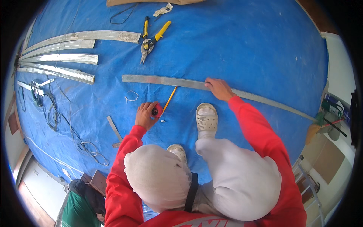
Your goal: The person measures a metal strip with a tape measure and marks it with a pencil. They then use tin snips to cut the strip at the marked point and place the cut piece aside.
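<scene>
My left hand (146,114) is closed around a red tape measure (157,110) low over the blue sheet. My right hand (218,89) grips the edge of a long, narrow metal strip (162,80), thumb and fingers closed on it. The strip runs from left of centre toward the far right. A yellow pencil (170,99) lies between the tape measure and the strip. Beside it rests a tiny metal piece (163,121), too small to name. Yellow-handled tin snips (148,44) lie beyond the strip, jaws toward me.
Several metal strips (72,58) fan out at the left on the blue sheet (242,41). Black cable (75,132) coils nearer me. A try square (114,129) lies left of my left hand. My clog (207,117) stands near the strip. A ladder (312,189) is at lower right.
</scene>
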Demonstrator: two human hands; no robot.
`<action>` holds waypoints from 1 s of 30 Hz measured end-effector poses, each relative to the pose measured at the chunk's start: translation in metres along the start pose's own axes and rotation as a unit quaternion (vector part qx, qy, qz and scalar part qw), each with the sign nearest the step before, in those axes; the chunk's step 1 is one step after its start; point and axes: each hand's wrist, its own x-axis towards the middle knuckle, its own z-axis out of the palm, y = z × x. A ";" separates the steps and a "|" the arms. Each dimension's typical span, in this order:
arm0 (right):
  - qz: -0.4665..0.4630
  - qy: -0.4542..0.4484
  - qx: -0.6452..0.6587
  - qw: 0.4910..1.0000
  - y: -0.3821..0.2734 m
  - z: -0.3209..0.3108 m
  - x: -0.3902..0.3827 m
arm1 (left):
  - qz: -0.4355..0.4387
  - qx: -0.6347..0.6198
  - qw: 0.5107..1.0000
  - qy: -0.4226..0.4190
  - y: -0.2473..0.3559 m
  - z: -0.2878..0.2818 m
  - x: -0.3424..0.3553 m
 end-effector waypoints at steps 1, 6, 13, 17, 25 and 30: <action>0.010 0.015 0.013 1.000 -0.005 0.000 -0.003 | -0.016 0.001 1.000 -0.006 0.000 0.000 -0.004; -0.054 0.230 -0.142 0.961 -0.022 0.002 -0.004 | -0.044 -0.062 0.997 -0.007 0.005 0.010 -0.012; -0.001 0.148 -0.180 0.972 -0.052 -0.003 -0.001 | -0.192 -0.241 0.951 0.032 0.026 0.021 -0.015; -0.169 0.046 -0.051 0.983 -0.096 0.021 -0.020 | -0.223 -0.395 0.890 0.044 0.039 0.022 -0.017; -0.179 -0.125 0.237 0.947 -0.145 0.088 -0.047 | -0.292 -0.687 0.663 0.047 0.052 0.044 -0.006; -0.166 -0.169 0.249 0.939 -0.157 0.076 -0.046 | -0.291 -0.667 0.685 0.020 0.060 0.043 -0.001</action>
